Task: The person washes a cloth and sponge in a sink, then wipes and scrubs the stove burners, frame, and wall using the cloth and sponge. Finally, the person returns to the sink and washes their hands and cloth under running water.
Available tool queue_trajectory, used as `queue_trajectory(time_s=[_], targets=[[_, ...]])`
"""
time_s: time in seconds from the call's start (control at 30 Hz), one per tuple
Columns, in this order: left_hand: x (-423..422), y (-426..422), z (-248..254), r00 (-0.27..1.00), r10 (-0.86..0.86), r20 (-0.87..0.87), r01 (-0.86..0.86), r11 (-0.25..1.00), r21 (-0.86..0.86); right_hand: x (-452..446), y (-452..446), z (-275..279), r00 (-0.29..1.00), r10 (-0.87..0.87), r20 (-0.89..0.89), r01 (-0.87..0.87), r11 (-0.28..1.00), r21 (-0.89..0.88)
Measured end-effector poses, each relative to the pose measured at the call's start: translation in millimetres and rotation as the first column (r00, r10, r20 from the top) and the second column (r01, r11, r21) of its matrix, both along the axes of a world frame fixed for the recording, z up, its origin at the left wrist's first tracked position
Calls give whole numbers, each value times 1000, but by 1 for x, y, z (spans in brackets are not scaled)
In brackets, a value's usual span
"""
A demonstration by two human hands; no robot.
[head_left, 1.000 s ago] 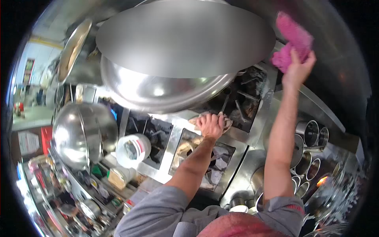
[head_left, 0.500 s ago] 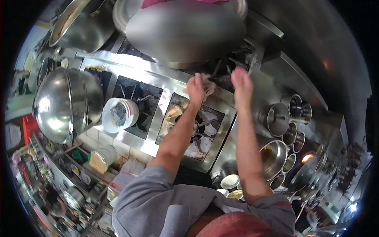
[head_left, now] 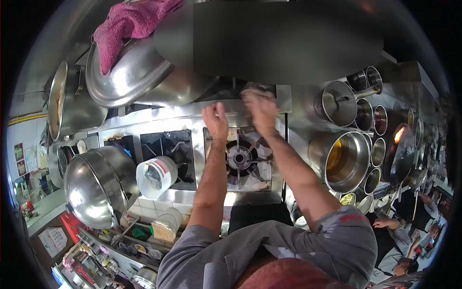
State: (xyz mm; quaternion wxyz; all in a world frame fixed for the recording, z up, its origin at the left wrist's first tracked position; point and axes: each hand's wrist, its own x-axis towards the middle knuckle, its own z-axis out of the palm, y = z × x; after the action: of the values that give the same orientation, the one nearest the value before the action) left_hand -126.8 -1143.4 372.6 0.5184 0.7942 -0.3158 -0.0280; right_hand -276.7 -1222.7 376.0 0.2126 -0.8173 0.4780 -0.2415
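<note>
My left hand [head_left: 216,120] hovers over the back edge of the front burner [head_left: 239,159], fingers slightly apart and nothing visible in them. Just to its right, my right hand [head_left: 263,115] reaches over the steel strip behind that burner. Its fingers are smeared by motion and closed around what looks like a crumpled, dull-coloured cloth [head_left: 255,93]. Beyond both hands lies the dark rear burner area [head_left: 231,89], partly covered by a blurred patch.
A big lidded pot with a pink towel [head_left: 110,41] stands back left. On the left are a domed steel vessel [head_left: 94,188] and a white bucket [head_left: 149,180]. At right, a pot of amber liquid [head_left: 358,156] stands among several smaller pots. Co-workers [head_left: 390,226] are at lower right.
The view has swung, bringing the pink towel and lidded pot into sight. The cloth was at my left hand and now appears in my right. Paper-like scraps on the front burner no longer show.
</note>
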Motion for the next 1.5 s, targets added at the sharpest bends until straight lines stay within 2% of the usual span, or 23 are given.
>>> queue_trajectory(time_s=[0.03,0.07,0.1,0.13,0.2,0.23,0.33,0.5,0.67,0.77,0.8,0.87,0.93,0.97,1.1,1.17,1.23,1.3,1.33,1.37,1.4,1.47,1.5], targets=[[-2,-4,-6,958,-97,270,62,989,133,-26,-8,-11,994,-95,-58,95,995,-1],[-6,-3,-12,968,-63,243,14,980,196,-52,-17,-21,976,-186,-116,187,982,-2],[-8,-2,-20,969,-65,238,19,982,188,-70,-23,-23,914,-266,-306,176,940,-292],[-11,-3,-29,963,200,180,-240,941,240,-75,-33,-17,912,-273,-307,177,935,-306],[-13,-8,-47,815,578,22,-560,779,281,-78,-51,-5,883,-311,-352,357,932,71],[-13,-11,-53,820,572,19,-555,787,269,-76,-62,0,882,-323,-343,364,930,61],[-5,-15,-59,796,503,-336,-425,860,281,-45,-112,37,865,-376,333,360,926,109],[6,-1,-72,797,313,-517,-288,949,131,58,-223,81,920,-20,391,142,948,-286],[21,11,-94,751,260,-607,-242,964,113,193,-284,32,940,262,-217,-326,877,-353],[21,1,-60,723,275,-633,-225,961,160,206,-280,-11,965,199,-170,-243,922,-302],[20,5,-58,741,292,-604,-227,956,183,202,-289,-7,880,178,-440,-295,931,-213],[19,5,-56,773,310,-554,-214,949,232,163,-306,-12,850,170,-498,-308,928,-210],[19,3,-54,744,331,-580,-220,942,255,117,-339,-45,963,146,-226,-194,959,-207],[22,3,-50,720,349,-600,-214,934,286,85,-352,-67,992,119,33,-117,992,-34],[33,5,-48,643,253,-723,-132,966,221,59,-313,-8,930,-245,-275,100,886,-453],[30,2,-51,669,265,-695,-178,964,196,70,-305,19,879,-421,224,416,906,71],[36,1,-66,658,296,-692,-190,955,228,97,-300,27,767,-372,523,470,880,-63],[37,9,-67,669,227,-708,-173,974,149,146,-281,60,789,-236,567,315,948,-45],[38,14,-79,691,269,-670,-203,963,178,176,-284,59,834,-102,542,318,893,-320],[36,10,-53,623,349,-700,-150,932,331,195,-279,68,907,-54,417,175,950,-258],[40,17,-65,628,321,-709,-163,945,284,232,-307,21,995,-38,89,73,896,-438],[47,14,-75,658,168,-734,-96,986,139,229,-310,24,988,20,155,44,914,-403],[37,3,-57,630,278,-725,-218,959,179,228,-306,30,973,93,209,-19,943,-332]])
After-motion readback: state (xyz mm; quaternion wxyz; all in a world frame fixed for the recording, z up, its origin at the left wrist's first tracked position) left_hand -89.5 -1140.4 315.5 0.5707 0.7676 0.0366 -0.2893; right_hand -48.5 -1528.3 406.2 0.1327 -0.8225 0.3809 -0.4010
